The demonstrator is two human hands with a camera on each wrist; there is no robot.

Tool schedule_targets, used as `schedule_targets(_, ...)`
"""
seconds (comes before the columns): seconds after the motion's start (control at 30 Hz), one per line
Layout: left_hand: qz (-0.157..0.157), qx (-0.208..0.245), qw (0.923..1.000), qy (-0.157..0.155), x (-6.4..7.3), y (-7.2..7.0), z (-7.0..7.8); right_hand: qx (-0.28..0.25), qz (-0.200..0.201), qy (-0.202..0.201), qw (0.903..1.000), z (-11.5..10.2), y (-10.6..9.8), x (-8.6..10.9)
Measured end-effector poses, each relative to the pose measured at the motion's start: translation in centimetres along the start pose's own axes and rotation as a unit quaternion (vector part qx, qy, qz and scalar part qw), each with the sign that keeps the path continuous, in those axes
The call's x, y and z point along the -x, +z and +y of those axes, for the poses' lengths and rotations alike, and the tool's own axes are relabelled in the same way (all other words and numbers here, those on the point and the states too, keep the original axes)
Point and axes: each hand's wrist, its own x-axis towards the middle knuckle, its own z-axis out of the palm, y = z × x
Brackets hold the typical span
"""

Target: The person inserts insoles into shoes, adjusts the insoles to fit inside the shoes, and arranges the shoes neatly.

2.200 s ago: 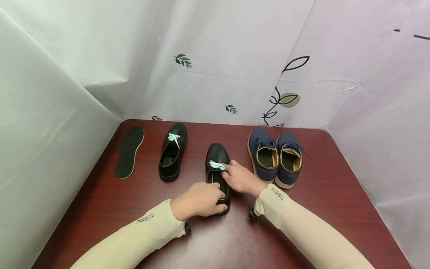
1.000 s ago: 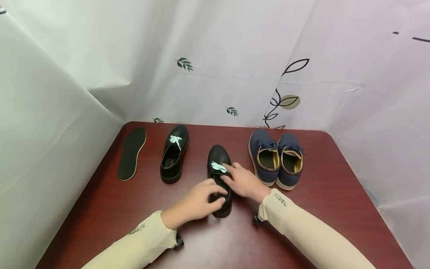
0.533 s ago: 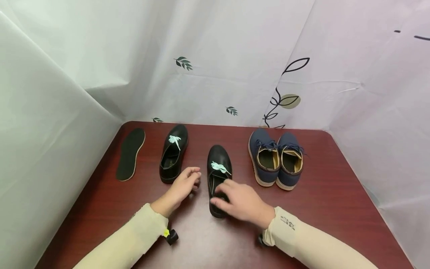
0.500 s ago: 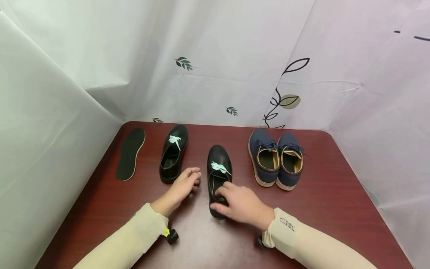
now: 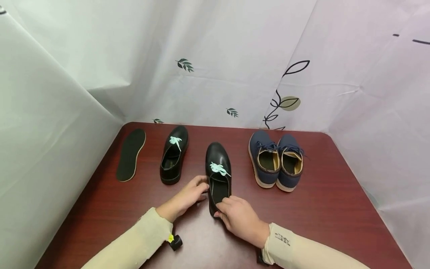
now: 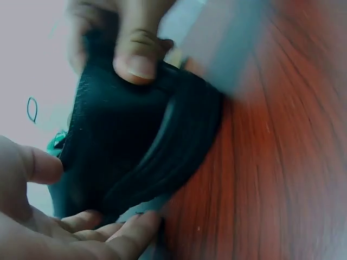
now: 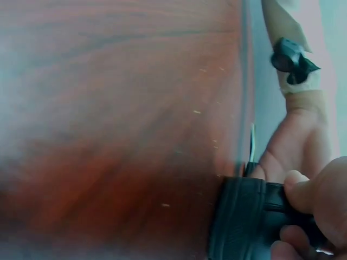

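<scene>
black shoe (image 5: 215, 177): upright, mid tabletop (image 5: 322, 213); right hand (image 5: 240, 218) pinching its heel at six o'clock, left hand (image 5: 188, 193) touching its nine o'clock side, fingers loosely extended. second shoe (image 5: 172, 164): ten o'clock. navy pair (image 5: 268, 173): between two and three.

A low-cut black leather lace-up shoe (image 5: 215, 152) with a smooth, rounded, glossy toe sits near the middle of the reddish-brown wood-grain table (image 5: 319, 209). It is upright, its opening facing up, its toe pointing away from the person and slightly left, its heel nearest the person. The pale mint fabric laces (image 5: 218, 169) are knotted across the front, one loose end trailing to the right. The inside looks dark. The black sole has a ridged edge; whether the heel rests fully down is unclear.
</scene>
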Motion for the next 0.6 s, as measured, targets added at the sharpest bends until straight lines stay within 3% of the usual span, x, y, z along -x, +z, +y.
schedule_targets(0.13,-0.021,0.080,0.9964,-0.020,0.2,-0.2,0.0,0.000,0.014,-0.012,0.9998,-0.1,0.3,0.4)
schedule_targets(0.23,-0.030,0.113,0.9929,-0.020,0.6,-0.5,0.0,0.003,0.023,-0.024,0.9994,-0.2,0.3,0.6)
schedule_targets(0.4,-0.013,0.115,0.9929,0.029,0.9,-0.7,0.9,0.008,0.041,-0.041,0.9983,-0.1,0.2,0.3)
schedule_targets(0.6,0.027,0.102,0.9919,0.071,0.4,-1.6,3.1,0.021,0.046,-0.023,0.9985,0.4,0.0,-2.1)
